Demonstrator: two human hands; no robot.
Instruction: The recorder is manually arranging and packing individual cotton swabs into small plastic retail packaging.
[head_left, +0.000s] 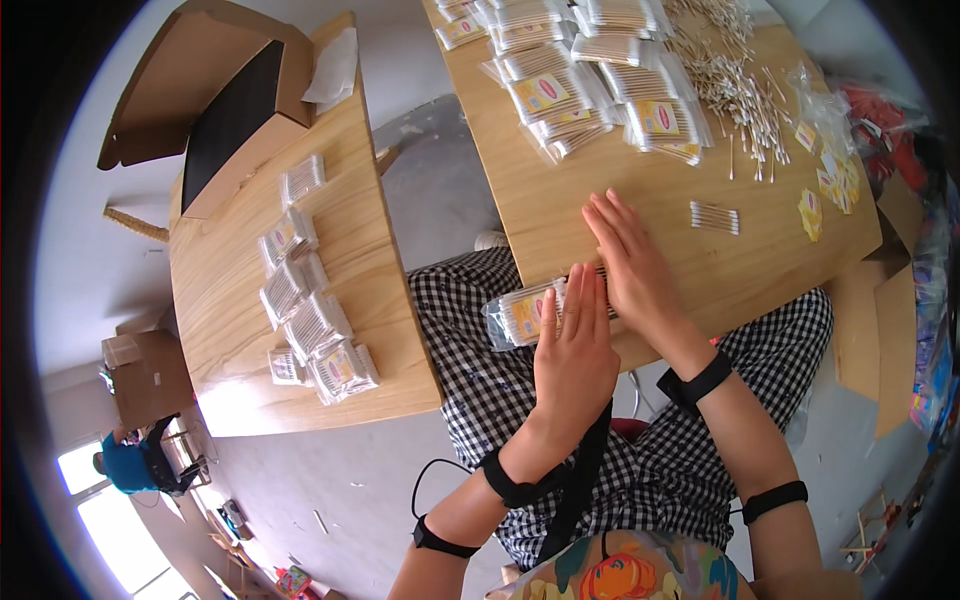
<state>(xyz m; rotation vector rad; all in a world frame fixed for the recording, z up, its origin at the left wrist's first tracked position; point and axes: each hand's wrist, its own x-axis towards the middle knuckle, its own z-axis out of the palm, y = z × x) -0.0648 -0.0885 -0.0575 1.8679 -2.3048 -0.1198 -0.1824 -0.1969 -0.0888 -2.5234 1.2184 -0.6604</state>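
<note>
A clear packet of cotton swabs [522, 316] with a yellow label lies at the near edge of the right table. My left hand [578, 352] rests over its right part with the fingers stretched out and grips nothing. Right beside it, my right hand [638, 275] is held flat, fingers straight and together, at the packet's right end. That end is largely hidden by my hands. A small row of loose cotton swabs [715, 217] lies on the tabletop to the right of my right hand.
Stacked swab packets [560, 95] and a heap of loose swabs [735, 85] cover the right table's far side. Yellow cards [838, 180] lie at its right edge. The left table holds more packets [318, 325] and an open cardboard box [245, 130]. A person [135, 465] is far left.
</note>
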